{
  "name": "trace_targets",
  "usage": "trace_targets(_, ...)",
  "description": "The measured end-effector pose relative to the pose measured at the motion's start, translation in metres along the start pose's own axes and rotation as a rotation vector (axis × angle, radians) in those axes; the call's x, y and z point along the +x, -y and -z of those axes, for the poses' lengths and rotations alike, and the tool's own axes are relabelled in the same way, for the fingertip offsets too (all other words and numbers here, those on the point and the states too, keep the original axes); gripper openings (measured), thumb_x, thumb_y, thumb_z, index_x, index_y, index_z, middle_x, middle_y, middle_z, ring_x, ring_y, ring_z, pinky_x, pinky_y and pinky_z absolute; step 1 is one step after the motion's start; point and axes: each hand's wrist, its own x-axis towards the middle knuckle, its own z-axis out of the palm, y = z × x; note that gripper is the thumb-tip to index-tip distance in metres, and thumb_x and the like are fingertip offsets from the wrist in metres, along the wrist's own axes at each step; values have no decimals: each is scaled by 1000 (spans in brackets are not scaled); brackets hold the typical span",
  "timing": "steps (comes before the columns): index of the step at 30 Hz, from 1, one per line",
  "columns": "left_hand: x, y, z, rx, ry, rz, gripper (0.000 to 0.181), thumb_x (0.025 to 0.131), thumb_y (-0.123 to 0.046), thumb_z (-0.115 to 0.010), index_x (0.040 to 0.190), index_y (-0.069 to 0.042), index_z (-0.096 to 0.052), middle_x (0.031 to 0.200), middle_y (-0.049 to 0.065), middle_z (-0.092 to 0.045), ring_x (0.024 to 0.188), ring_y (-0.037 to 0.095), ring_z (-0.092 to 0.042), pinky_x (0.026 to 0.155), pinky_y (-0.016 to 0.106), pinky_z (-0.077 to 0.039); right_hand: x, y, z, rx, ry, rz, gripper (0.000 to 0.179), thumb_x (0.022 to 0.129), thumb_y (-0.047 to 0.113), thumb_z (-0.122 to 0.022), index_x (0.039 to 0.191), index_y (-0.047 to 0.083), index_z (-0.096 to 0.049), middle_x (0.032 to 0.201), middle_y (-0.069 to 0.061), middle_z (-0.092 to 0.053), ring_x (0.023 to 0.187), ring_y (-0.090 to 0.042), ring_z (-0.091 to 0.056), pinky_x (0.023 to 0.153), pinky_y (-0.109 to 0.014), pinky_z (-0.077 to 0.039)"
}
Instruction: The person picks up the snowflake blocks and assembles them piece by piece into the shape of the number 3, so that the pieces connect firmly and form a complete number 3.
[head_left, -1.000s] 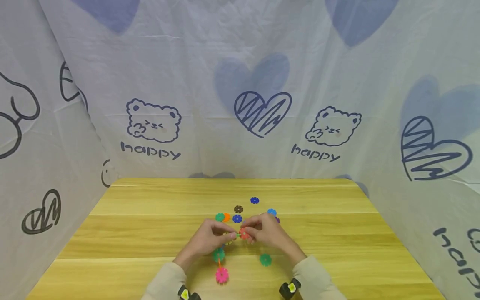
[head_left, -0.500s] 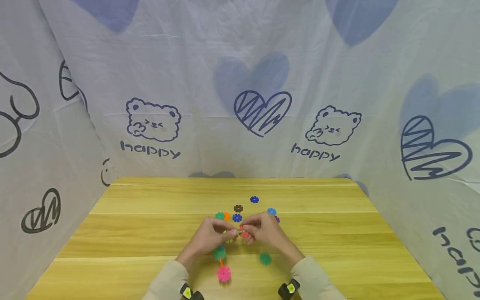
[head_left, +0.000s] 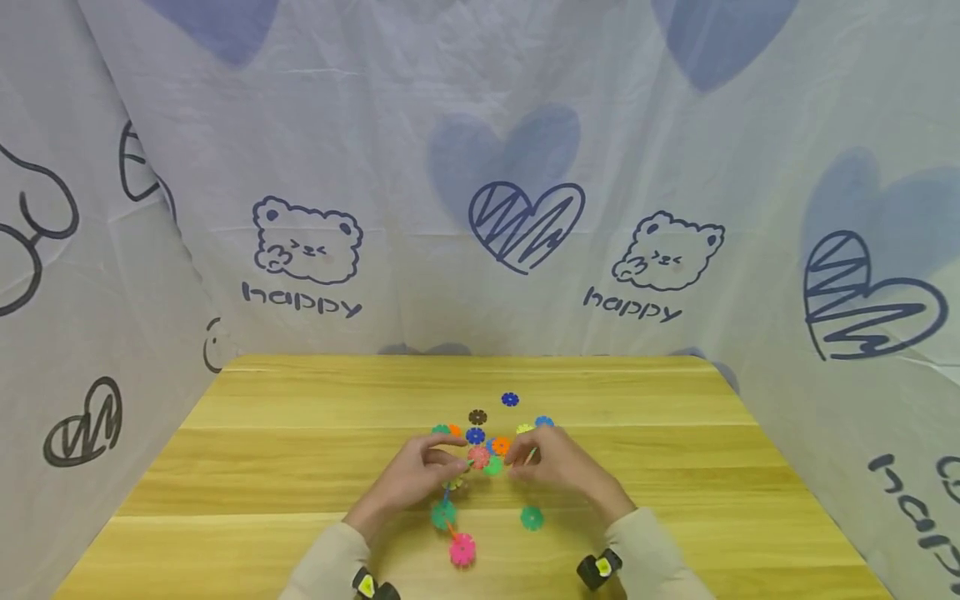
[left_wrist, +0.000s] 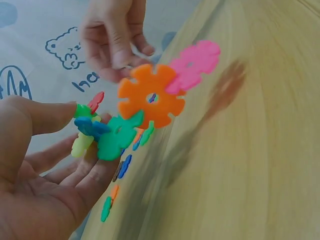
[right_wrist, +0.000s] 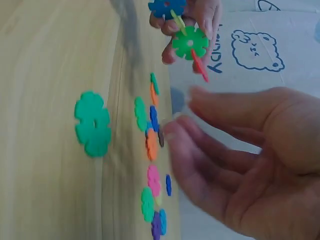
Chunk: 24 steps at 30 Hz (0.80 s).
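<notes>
My left hand [head_left: 408, 475] pinches a linked chain of snowflake discs between thumb and fingers. A red disc [head_left: 478, 457] stands at the chain's upper end, joined to a green disc [right_wrist: 190, 43]. Yellow and blue discs follow, then a teal disc [head_left: 443, 515], an orange disc [left_wrist: 129, 102] and a pink disc [head_left: 462, 550] at the lower end. My right hand [head_left: 562, 462] is just right of the red disc, apart from it. In the right wrist view its thumb and fingers stand apart with nothing between them.
Loose discs lie beyond the hands, among them an orange disc [head_left: 501, 446], a brown disc [head_left: 477, 417] and a dark blue disc [head_left: 510, 399]. A single teal disc [head_left: 532, 517] lies nearer, below my right hand. Printed cloth [head_left: 420, 292] surrounds the wooden table [head_left: 300, 400].
My right hand has let go of the red disc and moved a little right. The red disc stays on the chain in my left hand. The chain's pink end has swung right.
</notes>
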Motion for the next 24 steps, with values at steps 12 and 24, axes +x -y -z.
trace_targets(12,-1,0,1,24,36,-4,48,100,-22,-68,145,-12,-58,117,19,-70,102,20,-68,86,35,-59,-20,-2,-5,-93,205,-107,32,72,7,-89,99,14,-74,96,1,-70,86,-16,-61,76,-27,-54)
trace_targets(24,0,1,0,22,38,5,48,101,-23,-67,146,-11,-57,117,21,-69,97,19,-67,80,34,-57,-20,-7,-9,-110,214,-77,25,72,1,-87,86,13,-71,85,4,-68,78,-10,-59,72,-21,-52)
